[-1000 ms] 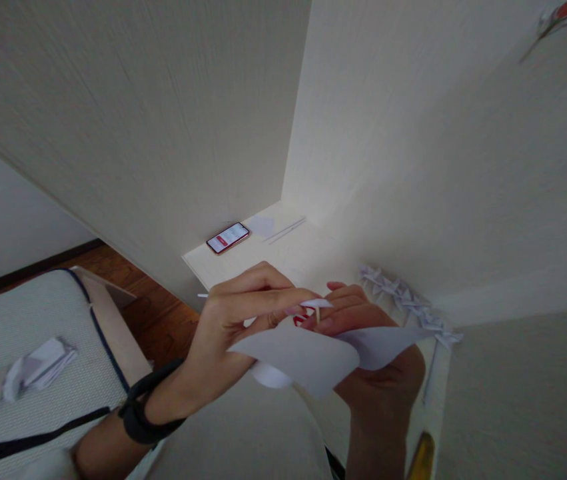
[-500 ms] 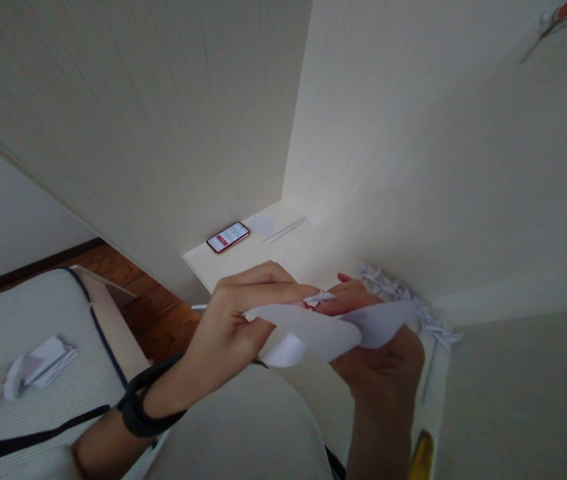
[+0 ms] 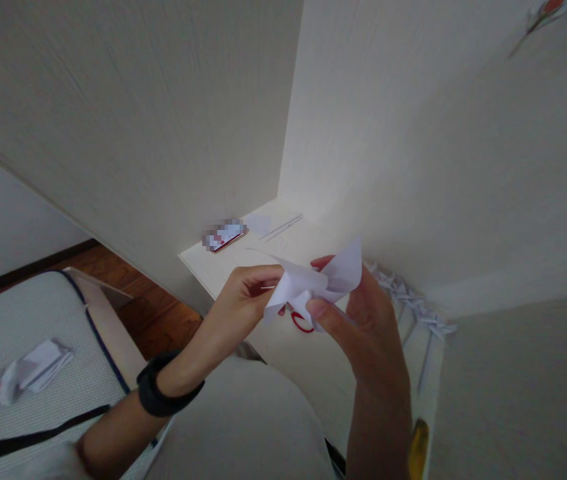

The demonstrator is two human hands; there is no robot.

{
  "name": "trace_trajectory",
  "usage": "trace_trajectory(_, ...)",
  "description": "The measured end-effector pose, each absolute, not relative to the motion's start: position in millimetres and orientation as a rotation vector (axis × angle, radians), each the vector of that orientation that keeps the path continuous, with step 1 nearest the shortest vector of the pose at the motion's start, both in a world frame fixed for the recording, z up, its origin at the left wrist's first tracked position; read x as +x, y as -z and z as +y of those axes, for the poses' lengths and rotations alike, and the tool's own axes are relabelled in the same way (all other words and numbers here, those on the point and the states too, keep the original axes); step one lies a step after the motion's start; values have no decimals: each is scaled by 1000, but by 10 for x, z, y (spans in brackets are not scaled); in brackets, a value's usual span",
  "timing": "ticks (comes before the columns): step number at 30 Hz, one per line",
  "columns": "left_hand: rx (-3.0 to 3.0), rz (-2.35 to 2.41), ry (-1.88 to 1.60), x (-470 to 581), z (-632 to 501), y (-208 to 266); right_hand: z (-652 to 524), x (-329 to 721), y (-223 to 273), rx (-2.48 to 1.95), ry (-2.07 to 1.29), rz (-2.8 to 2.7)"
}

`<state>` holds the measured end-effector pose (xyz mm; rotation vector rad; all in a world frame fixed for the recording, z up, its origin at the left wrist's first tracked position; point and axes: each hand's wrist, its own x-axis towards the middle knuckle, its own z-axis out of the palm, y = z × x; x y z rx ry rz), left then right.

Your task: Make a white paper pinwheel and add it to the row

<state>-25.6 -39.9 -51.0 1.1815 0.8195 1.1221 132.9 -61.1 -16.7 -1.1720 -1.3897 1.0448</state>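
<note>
A white paper pinwheel with curled blades is held up between my two hands over the table. My right hand grips its right side, the thumb pressing near the middle and the other fingers behind the paper. My left hand is closed at the left blade; its fingertips are partly hidden behind the paper. Below the pinwheel, scissors with red handles lie on the white table, partly covered from view.
Several folded paper pinwheels on thin sticks lie along the wall at right. A phone, a paper piece and thin sticks rest at the far corner. A yellow object is at the near right edge. Folded papers lie on a mattress.
The pinwheel has been turned and tilted upright, its blades now standing up. My right thumb has come to its front near the middle. The red scissor handles show more below.
</note>
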Motion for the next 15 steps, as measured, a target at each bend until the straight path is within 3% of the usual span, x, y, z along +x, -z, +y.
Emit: trace_trajectory(15,1350,1082,-1200,-287,-445,405,-623,1355,167,-1056,-1158,-1355)
